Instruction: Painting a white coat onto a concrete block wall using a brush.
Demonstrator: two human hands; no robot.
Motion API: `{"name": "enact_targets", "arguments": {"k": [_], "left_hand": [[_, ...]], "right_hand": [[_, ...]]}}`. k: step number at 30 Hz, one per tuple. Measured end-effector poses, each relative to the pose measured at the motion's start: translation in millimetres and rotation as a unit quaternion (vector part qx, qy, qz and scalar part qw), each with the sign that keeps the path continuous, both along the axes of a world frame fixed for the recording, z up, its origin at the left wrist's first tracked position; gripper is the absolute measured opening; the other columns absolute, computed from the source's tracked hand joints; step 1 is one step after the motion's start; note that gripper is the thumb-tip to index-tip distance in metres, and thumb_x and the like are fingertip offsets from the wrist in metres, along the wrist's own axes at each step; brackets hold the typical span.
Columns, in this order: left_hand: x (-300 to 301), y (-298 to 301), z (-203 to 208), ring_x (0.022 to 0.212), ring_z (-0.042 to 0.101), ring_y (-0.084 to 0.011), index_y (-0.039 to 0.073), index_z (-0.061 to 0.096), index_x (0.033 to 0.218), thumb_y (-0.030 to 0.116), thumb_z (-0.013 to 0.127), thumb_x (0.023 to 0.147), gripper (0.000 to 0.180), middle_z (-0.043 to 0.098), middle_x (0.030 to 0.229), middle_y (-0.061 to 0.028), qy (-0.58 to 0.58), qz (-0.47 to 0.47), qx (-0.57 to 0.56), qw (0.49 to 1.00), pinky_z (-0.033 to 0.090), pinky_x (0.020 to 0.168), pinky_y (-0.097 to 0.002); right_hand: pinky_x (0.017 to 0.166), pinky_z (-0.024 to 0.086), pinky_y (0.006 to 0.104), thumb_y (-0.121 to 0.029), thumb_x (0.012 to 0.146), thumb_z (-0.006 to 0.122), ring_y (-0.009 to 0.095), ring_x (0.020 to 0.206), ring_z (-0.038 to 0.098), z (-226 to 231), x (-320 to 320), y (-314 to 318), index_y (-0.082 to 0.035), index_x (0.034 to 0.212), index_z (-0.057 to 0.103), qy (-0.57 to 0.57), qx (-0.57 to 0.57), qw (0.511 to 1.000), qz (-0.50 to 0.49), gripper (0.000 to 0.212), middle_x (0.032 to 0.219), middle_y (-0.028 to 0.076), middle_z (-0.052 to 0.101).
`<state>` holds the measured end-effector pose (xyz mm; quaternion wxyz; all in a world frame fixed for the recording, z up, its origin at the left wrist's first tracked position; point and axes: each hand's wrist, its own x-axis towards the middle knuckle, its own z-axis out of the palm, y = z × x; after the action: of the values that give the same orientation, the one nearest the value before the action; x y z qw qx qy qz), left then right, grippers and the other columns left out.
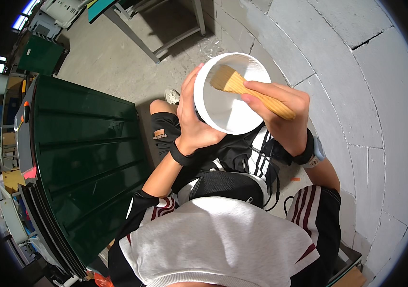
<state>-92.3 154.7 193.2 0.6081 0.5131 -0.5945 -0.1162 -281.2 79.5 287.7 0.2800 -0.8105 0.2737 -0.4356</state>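
Observation:
A white round bucket (213,120) is tilted in front of me, its mouth facing up toward my head. My left hand (193,122) wraps round its left side, the thumb under the near rim. In my right hand (285,107) is a brush (232,82) with a pale wooden handle, pinched between thumb and fingers. The broad end of the brush reaches inside the bucket, over its inner wall; its bristles are hard to make out. Sunlight brightens the bucket's inside, and whether anything lies in it cannot be told.
A grey block wall (338,95) curves along my right. To my left stands a dark green cabinet (89,143), with an orange-and-black handled tool (26,111) on its far left edge. Ahead, a metal-legged table (137,40) stands on the concrete floor (94,52).

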Motion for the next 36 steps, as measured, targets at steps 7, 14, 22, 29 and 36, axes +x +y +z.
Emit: {"name": "enact_targets", "arguments": {"k": [7, 14, 22, 29, 36], "left_hand": [[4, 4, 4, 0.136, 0.054, -0.0399, -0.001, 0.041, 0.149, 0.022, 0.096, 0.059, 0.107, 0.050, 0.149, -0.0261, 0.010, -0.005, 0.014, 1.000, 0.045, 0.112, -0.0468], [8, 3, 9, 0.133, 0.057, -0.0358, -0.002, 0.040, 0.149, 0.023, 0.096, 0.059, 0.109, 0.051, 0.147, -0.0222, 0.024, -0.013, 0.012, 1.000, 0.046, 0.111, -0.0449], [6, -4, 4, 0.131, 0.058, -0.0310, -0.003, 0.040, 0.149, 0.024, 0.098, 0.060, 0.109, 0.056, 0.142, -0.0198, 0.065, -0.032, 0.019, 0.997, 0.047, 0.109, -0.0407], [21, -10, -3, 0.125, 0.060, -0.0276, -0.001, 0.038, 0.147, 0.016, 0.102, 0.053, 0.115, 0.057, 0.136, -0.0150, 0.121, 0.005, 0.094, 0.988, 0.050, 0.107, -0.0416], [49, -7, -24, 0.124, 0.057, -0.0263, 0.000, 0.037, 0.144, 0.014, 0.101, 0.054, 0.111, 0.055, 0.133, -0.0132, 0.111, 0.045, 0.128, 0.984, 0.047, 0.106, -0.0393]], "right_hand": [[0.057, 0.052, 0.0283, -0.009, 0.083, 0.084, 0.020, 0.063, 0.070, -3, 3, 0, -0.003, 0.101, 0.079, 0.000, -0.009, 0.999, 0.038, 0.020, 0.079, 0.011, 0.074], [0.059, 0.052, 0.0289, -0.003, 0.082, 0.080, 0.021, 0.067, 0.069, 0, 0, -7, -0.004, 0.101, 0.078, -0.002, -0.016, 0.994, 0.112, 0.019, 0.080, 0.009, 0.073], [0.059, 0.048, 0.0265, -0.006, 0.089, 0.077, 0.016, 0.066, 0.065, -5, -47, -18, 0.002, 0.106, 0.078, -0.012, 0.032, 0.995, 0.093, 0.019, 0.080, 0.011, 0.072], [0.051, 0.033, 0.0203, -0.024, 0.106, 0.058, 0.004, 0.056, 0.045, -26, -99, -22, 0.004, 0.117, 0.073, -0.123, 0.232, 0.963, -0.051, 0.034, 0.088, 0.009, 0.074], [0.049, 0.033, 0.0190, -0.029, 0.107, 0.059, 0.002, 0.051, 0.041, -97, -110, -70, 0.001, 0.122, 0.073, -0.176, 0.301, 0.909, -0.229, 0.037, 0.095, 0.012, 0.077]]}}
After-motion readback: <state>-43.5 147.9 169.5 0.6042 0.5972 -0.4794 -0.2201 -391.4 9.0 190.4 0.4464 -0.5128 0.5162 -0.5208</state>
